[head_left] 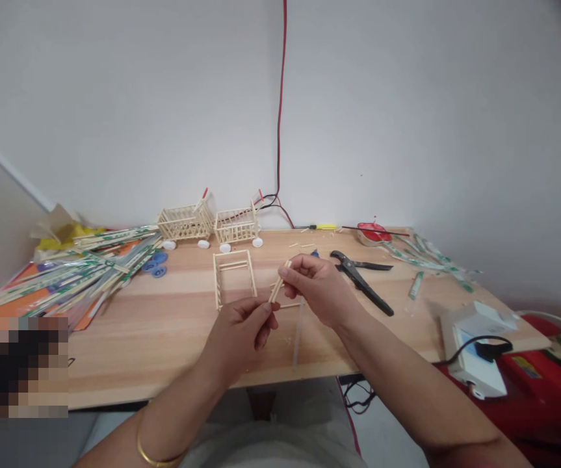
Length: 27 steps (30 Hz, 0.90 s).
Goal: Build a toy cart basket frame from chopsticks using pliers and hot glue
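Between my two hands are short wooden sticks, tilted and held close together. My left hand pinches their lower end. At the upper end, the thumb and fingers of my right hand close on them. How many sticks there are I cannot tell. Just beyond my left hand an open rectangular stick frame lies on the wooden table, partly covered by that hand. Another loose stick rests on the table below my right hand.
Two small stick-built carts with white wheels stand against the wall. Wrapped chopsticks and blue discs lie left. Black-handled cutters rest right of my hands, near a red dish, torn wrappers and a white box.
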### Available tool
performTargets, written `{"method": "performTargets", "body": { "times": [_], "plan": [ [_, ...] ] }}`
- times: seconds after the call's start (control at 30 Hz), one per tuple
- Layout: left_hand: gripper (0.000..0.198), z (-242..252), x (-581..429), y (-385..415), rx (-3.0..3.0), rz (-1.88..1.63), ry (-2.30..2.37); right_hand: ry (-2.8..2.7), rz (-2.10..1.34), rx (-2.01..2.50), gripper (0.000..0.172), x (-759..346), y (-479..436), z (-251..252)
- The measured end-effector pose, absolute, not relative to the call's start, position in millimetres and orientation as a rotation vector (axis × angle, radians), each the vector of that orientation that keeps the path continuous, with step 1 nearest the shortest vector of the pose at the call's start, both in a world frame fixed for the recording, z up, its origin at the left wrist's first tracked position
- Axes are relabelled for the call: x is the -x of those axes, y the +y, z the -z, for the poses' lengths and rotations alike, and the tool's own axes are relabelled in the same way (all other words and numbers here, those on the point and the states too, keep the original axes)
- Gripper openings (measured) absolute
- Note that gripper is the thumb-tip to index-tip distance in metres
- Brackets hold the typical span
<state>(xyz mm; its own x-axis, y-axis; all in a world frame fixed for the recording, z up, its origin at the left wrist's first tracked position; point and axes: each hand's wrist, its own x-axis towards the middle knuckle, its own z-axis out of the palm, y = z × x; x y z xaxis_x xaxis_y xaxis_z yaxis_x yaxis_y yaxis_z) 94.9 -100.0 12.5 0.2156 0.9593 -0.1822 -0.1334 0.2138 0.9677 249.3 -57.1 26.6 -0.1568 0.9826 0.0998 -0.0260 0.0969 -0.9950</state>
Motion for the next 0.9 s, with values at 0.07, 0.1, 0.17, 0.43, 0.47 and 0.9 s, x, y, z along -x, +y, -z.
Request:
{"method": "performTargets", "body": {
  "times": [0.07,0.1,0.17,0.43,0.47,0.9],
  "plan": [
    [0.025,-13.2,-94.3,-99.6,-1.066,-0.973,1.095,-1.348,-1.268,1.038,0.028,-247.5,-57.8,-26.0],
    [0.024,-13.7,-92.8,-99.3,-1.092,-0.972,1.124,-1.355,-1.274,1.031,0.028,-246.7,-57.6,-26.2],
    [0.024,-15.8,-85.9,-98.0,-1.198,-0.980,1.183,-1.390,-1.283,1.000,0.026,-246.3,-54.4,-26.9],
    [0.026,-27.9,-9.1,-58.4,-2.193,-0.985,1.496,-1.738,-1.105,1.254,0.023,-271.1,6.4,0.9],
    [0.028,-27.1,-0.3,-48.9,-2.294,-0.928,1.520,-1.821,-1.019,1.311,0.021,-273.7,14.2,5.5],
    [0.022,-5.8,30.1,2.6,-2.497,-0.689,1.691,-1.755,-1.214,1.223,0.012,-217.8,37.0,-6.9]
  ]
}}
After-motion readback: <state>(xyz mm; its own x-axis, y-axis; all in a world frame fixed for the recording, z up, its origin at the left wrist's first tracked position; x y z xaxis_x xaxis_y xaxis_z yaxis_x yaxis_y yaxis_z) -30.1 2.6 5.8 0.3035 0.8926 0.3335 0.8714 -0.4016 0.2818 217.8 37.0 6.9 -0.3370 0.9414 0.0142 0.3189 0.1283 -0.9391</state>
